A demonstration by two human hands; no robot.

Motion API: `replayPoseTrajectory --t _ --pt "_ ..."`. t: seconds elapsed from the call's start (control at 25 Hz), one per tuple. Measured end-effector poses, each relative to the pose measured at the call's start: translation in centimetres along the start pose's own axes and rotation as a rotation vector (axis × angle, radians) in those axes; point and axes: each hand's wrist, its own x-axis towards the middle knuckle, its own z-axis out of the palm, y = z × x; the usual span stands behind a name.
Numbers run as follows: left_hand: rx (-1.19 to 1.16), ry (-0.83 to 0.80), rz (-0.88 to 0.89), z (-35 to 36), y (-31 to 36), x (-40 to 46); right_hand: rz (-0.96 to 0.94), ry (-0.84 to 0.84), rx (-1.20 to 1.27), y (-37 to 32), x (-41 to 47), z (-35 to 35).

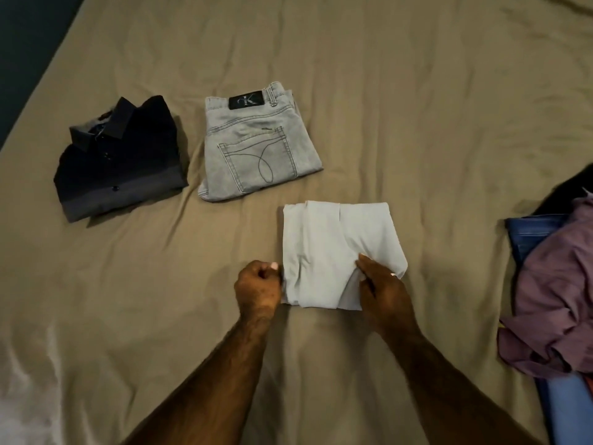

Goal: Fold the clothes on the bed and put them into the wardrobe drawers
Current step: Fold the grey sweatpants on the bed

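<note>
Dim, warm light lies evenly on the bed sheet [385,91]. A pale washed-out glare sits at 8 o'clock; the 11 o'clock corner is near black. Edges bow slightly; detail is soft, shadows faint.

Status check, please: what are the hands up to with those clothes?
Left hand pinches left edge of white garment; right hand grips its near right part. Dark shirt and grey jeans already folded. Nothing in the way.

Dark teal surface [25,43] beside the bed [385,91]
It runs along the bed's far-left edge, floor or wall I can't tell; a small orange sliver [589,385] shows at the right edge.
</note>
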Motion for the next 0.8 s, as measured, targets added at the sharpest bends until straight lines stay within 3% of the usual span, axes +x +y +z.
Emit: replayPoseTrajectory --t 0.04,0.08,0.12,0.2,0.24,0.32,0.48,0.56,0.68,0.8 --pt "0.081 0.133 -0.037 -0.6 0.2 -0.7 -0.022 0.027 -0.074 0.1 -0.1 -0.2" --pt "0.165 0.254 0.096 -1.1 0.5 -1.5 -0.084 0.061 -0.167 -0.2 -0.2 0.0" --pt "0.227 0.32 0.385 -1.2 1.4 -2.7 -0.161 0.098 -0.255 -0.8 0.1 0.1" --pt "0.383 0.142 0.972 0.4 2.9 -4.9 -0.244 0.116 -0.338 -2.9 1.1 0.4" --pt "0.487 0.005 1.101 2.1 3.5 -5.5 -0.279 0.1 -0.35 -3.3 1.9 0.4" --pt "0.68 -0.104 1.123 4.1 3.6 -4.0 -0.318 0.081 -0.372 -2.5 3.5 0.8" --pt "0.93 0.073 0.869 3.0 0.0 0.4 -0.11 0.16 -0.545 2.7 6.0 -0.5" --pt "0.791 0.154 0.926 3.6 1.8 0.3 -0.087 0.236 -0.604 2.1 6.8 -0.7" --pt "0.621 0.04 1.176 6.0 6.2 -0.6 -0.393 0.126 -0.59 -1.3 6.7 1.8" --pt "0.882 -0.079 1.179 6.9 4.6 2.2 -0.381 0.026 -0.552 0.2 8.0 3.1"
